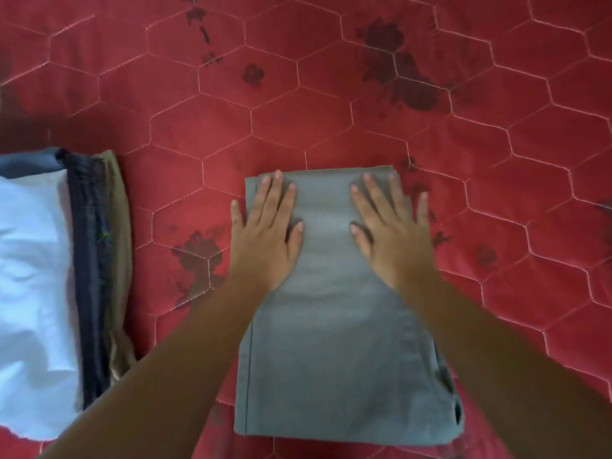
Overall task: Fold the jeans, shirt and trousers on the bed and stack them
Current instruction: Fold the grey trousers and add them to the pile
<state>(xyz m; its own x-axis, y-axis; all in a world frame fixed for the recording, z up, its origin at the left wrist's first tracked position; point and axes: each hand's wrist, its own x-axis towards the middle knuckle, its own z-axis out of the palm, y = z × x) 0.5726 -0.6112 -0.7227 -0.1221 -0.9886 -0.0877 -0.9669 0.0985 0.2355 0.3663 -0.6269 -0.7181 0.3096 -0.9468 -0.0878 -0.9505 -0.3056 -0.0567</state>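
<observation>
Trousers, grey and folded into a neat rectangle, lie mid-bed on the red quilt, left hand and right hand pressing flat with fingers straight and spread, while a folded stack sits well apart at left.

The bed is viewed from one head-worn wide-angle camera, pointed forward and steeply down, held close above the quilted surface.

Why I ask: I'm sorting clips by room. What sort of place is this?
Probably a bedroom: a red quilted bedspread fills the view, with folded grey trousers and a stack of folded clothes lying on it.
</observation>
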